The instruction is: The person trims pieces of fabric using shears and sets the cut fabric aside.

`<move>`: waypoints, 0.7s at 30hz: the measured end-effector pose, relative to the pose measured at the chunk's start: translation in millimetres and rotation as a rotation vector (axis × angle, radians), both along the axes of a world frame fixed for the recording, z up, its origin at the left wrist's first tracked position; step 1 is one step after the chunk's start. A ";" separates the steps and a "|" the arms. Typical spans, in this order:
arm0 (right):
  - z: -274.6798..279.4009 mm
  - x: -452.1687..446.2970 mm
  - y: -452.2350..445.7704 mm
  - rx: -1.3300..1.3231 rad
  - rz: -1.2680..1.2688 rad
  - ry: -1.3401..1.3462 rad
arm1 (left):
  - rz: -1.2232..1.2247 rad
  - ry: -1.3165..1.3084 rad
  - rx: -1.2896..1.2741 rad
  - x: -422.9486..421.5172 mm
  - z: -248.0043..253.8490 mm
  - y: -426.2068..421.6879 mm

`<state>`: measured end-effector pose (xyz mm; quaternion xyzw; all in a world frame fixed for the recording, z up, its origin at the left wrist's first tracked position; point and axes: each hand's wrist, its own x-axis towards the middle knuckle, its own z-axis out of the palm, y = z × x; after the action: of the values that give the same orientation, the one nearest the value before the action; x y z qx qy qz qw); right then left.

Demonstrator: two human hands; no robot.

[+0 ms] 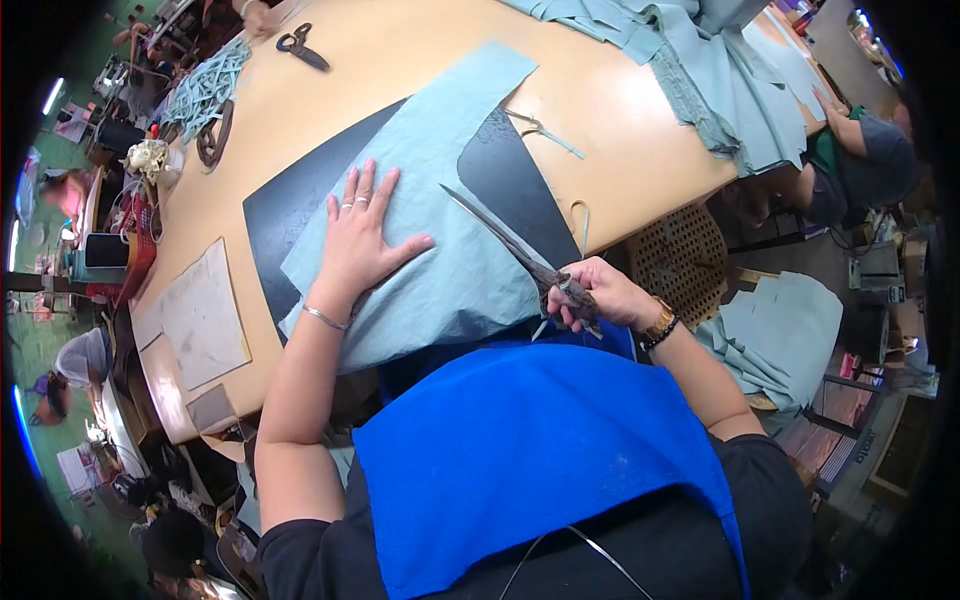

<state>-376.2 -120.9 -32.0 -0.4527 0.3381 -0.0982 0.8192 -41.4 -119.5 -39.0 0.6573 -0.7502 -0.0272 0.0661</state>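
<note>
A light teal fabric piece (440, 270) lies over a dark board (520, 170) on the tan table, its near edge hanging over the table's front. My left hand (364, 240) rests flat on the fabric, fingers spread and thumb out to the right. In my right hand (600, 292) is a pair of dark scissors (510, 243), gripped by wrapped handles near the table's front edge. Their long blades look closed and point up and left above the fabric.
Another pair of scissors (303, 47) lies at the far left, near teal scraps (208, 90). Teal fabric (700, 70) is heaped at the back right. More cut pieces (775, 335) sit beside a woven chair (677, 260). A person (860, 160) is at the right.
</note>
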 end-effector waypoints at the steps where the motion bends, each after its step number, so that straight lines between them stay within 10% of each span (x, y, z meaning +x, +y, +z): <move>1: 0.1 1.0 -0.7 0.001 0.000 -0.003 | -0.001 0.006 -0.003 -1.9 -0.1 1.7; 14: -6.3 -2.8 3.1 0.013 -0.021 -0.010 | 0.084 -0.090 0.040 -2.3 -1.2 -7.4; 21: -3.5 -2.6 2.5 -0.015 -0.018 0.010 | -0.511 -0.195 0.103 20.6 23.9 -70.4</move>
<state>-378.8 -118.4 -35.5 -0.4561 0.3457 -0.1058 0.8132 -20.8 -189.9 -15.0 0.4488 -0.8921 -0.0177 -0.0492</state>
